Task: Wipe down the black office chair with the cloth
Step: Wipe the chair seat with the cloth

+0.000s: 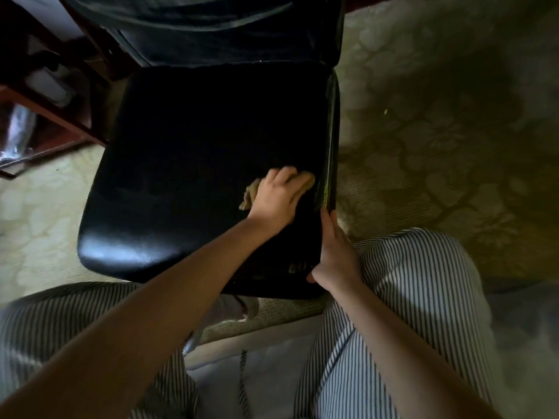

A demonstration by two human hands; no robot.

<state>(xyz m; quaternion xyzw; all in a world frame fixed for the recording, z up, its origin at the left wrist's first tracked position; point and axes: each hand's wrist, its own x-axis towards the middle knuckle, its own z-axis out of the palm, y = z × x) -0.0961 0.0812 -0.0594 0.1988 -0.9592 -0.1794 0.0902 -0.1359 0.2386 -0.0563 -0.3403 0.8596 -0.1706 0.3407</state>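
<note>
pressing cloth (250,193) onto chair (181,140), left hand (276,197).

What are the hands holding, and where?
The left hand presses the bunched cloth down on the black office chair; the right hand grips the seat's right front edge.

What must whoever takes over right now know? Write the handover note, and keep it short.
Left hand: presses the tan cloth onto the chair seat, near its right edge.
Right hand: holds the seat's right front edge, probably to steady it.
Done: the seat is being wiped; how much is already covered cannot be told.
Left: finish the seat, then do the backrest and the edges.
</note>
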